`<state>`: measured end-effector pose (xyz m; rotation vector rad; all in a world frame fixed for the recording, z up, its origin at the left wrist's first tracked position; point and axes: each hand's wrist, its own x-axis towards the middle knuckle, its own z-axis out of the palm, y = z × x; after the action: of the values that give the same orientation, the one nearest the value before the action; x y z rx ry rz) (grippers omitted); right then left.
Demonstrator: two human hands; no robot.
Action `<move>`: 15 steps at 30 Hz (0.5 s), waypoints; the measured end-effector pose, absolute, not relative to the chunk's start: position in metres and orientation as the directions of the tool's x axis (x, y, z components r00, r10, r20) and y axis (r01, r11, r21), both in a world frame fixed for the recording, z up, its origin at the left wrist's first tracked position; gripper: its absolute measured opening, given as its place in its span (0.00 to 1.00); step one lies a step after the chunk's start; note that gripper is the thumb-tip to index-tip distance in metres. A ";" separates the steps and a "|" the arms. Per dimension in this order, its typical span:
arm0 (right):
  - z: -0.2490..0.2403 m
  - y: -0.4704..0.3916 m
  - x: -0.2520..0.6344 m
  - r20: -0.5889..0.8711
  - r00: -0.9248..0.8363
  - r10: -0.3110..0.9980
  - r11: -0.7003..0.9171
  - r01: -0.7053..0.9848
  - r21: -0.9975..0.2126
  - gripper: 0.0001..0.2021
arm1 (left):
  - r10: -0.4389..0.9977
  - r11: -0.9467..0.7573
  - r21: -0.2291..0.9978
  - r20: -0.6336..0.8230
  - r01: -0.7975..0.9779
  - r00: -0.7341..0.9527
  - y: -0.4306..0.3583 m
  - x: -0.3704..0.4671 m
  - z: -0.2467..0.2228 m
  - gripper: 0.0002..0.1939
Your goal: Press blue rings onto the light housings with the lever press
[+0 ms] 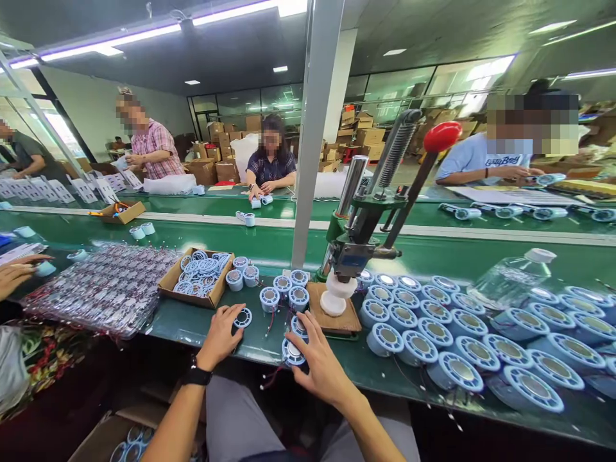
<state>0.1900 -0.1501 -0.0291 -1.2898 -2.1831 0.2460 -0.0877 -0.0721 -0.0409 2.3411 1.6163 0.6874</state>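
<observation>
One ring is in the left hand's light pinch on the bench at eleven o'clock, while the half-open right hand loosely grips a cup at twelve, whose wires likely call for careful handling.

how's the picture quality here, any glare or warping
Head view: the ceiling strip light is blown out to white, the green bench carries pale glare, wide-angle distortion stretches the blue-rimmed units near the right edge, the area under the bench falls into deep shadow, and pixelated blocks hide the co-workers' faces.
</observation>
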 end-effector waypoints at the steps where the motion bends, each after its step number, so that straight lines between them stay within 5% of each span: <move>1: -0.031 -0.147 0.189 0.396 -0.379 0.836 0.533 0.730 -0.428 0.32 | 0.927 -0.360 0.423 0.263 0.832 0.267 -0.071 -0.088 -0.041 0.31; 5: -0.038 -0.135 0.184 0.449 -0.401 0.799 0.578 0.718 -0.388 0.36 | 0.931 -0.330 0.390 0.287 0.860 0.227 -0.069 -0.091 -0.040 0.36; 9: -0.044 -0.141 0.187 0.525 -0.341 0.780 0.573 0.727 -0.378 0.41 | 0.919 -0.383 0.451 0.272 0.806 0.285 -0.066 -0.098 -0.037 0.27; 15: -0.055 -0.169 0.187 0.614 -0.129 0.779 0.523 0.675 -0.521 0.27 | 0.943 -0.263 0.709 0.333 0.655 0.018 -0.103 -0.060 -0.026 0.30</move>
<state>0.1868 -0.1691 -0.0552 -1.2006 -1.8545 0.1442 -0.0597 -0.1028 -0.0261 1.9464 1.6336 1.1129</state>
